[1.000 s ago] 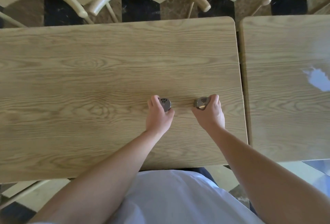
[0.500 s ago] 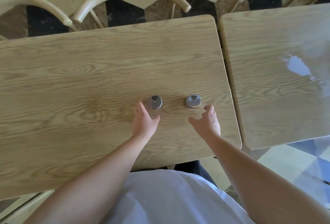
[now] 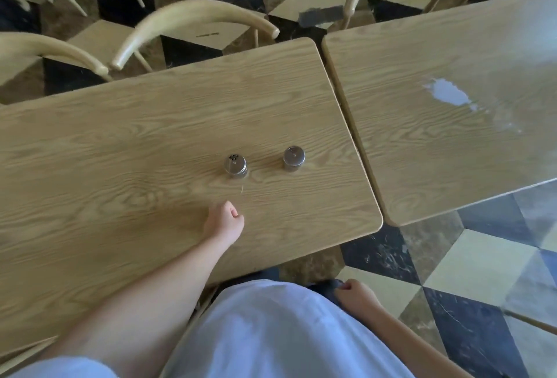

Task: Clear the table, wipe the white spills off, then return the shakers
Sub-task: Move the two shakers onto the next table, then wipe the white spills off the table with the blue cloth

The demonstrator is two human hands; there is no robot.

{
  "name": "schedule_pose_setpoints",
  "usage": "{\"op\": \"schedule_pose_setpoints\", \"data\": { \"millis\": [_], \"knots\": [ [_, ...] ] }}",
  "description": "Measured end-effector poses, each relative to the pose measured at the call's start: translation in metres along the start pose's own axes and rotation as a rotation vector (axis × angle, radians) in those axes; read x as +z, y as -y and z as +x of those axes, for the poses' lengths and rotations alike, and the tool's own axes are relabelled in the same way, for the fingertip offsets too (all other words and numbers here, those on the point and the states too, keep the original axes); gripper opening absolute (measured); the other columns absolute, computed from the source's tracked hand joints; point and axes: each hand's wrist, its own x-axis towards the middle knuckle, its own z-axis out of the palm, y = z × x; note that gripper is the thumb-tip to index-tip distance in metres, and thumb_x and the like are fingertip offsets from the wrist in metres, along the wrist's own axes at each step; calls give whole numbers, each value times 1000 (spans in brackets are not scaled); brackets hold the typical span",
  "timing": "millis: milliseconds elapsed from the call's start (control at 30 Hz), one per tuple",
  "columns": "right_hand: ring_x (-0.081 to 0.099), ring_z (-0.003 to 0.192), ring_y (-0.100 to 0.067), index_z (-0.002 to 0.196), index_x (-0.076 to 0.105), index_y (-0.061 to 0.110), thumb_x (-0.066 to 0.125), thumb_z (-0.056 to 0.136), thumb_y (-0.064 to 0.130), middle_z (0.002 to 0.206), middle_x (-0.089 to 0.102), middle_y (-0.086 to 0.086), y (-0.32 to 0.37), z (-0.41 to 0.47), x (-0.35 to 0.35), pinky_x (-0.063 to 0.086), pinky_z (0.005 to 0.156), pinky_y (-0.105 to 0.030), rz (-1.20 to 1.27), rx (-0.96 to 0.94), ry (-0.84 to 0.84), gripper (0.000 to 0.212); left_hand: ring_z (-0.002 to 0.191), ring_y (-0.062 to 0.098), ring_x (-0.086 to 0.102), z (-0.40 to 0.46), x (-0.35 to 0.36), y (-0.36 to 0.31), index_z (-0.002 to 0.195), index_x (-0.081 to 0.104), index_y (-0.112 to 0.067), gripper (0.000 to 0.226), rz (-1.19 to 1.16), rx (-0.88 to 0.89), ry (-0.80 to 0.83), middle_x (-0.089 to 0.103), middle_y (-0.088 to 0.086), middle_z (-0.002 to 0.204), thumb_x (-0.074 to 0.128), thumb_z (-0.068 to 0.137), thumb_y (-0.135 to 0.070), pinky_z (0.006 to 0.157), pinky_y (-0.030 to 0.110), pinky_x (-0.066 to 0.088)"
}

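Two small metal shakers stand upright on the wooden table [image 3: 120, 166], side by side: the left shaker [image 3: 235, 166] and the right shaker [image 3: 294, 158]. My left hand [image 3: 224, 220] hovers over the table just short of the left shaker, fingers curled, holding nothing. My right hand [image 3: 355, 294] hangs off the table beside my waist, fingers loosely curled and empty. A white spill [image 3: 449, 94] lies on the neighbouring table [image 3: 422, 166] to the right.
Curved wooden chair backs [image 3: 193, 20] line the far side of both tables. A narrow gap separates the two tables. Patterned floor tiles [image 3: 482, 272] show at the lower right. My white shirt fills the bottom of the view.
Both hands let go of the shakers and drew back toward me. The right hand dropped off the table to my side. The view swung so the right table shows more.
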Motion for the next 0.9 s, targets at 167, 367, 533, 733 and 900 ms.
{"op": "schedule_pose_setpoints", "data": {
  "millis": [167, 367, 533, 733, 900],
  "knots": [
    [50, 50, -19, 73, 58, 11, 54, 82, 15, 53, 57, 1, -65, 5, -17, 35, 47, -23, 280, 5, 5, 10, 78, 25, 57, -50, 50, -12, 72, 52, -21, 10, 94, 6, 70, 59, 6, 97, 59, 79, -23, 63, 31, 42],
    [67, 68, -24, 90, 62, 15, 58, 88, 26, 77, 71, -7, -169, 8, -48, 50, 59, -28, 537, -15, -132, 12, 78, 23, 53, -136, 117, -48, 75, 53, -19, 10, 277, 60, 313, 59, 2, 90, 54, 85, -20, 73, 31, 46],
    [64, 69, -17, 101, 62, 12, 55, 93, 25, 89, 70, -8, -275, -5, -37, 50, 58, -26, 720, 108, -169, 16, 74, 17, 55, -172, 154, -101, 73, 53, -22, 12, 546, 263, 481, 62, -4, 75, 47, 82, -19, 59, 30, 36],
    [61, 65, -21, 93, 63, 6, 58, 89, 22, 77, 66, -8, -358, -17, 7, 48, 60, -28, 978, 274, -132, 17, 84, 17, 58, -218, 201, -188, 79, 57, -23, 13, 667, 456, 477, 65, -1, 89, 52, 92, -22, 74, 30, 46],
    [56, 82, -11, 84, 57, 21, 53, 90, 31, 91, 62, 3, -371, -21, 17, 42, 69, -25, 973, 257, -131, 13, 86, 10, 60, -263, 249, -252, 95, 62, -22, 10, 732, 622, 557, 66, -5, 95, 54, 97, -26, 73, 24, 51]
  ]
}}
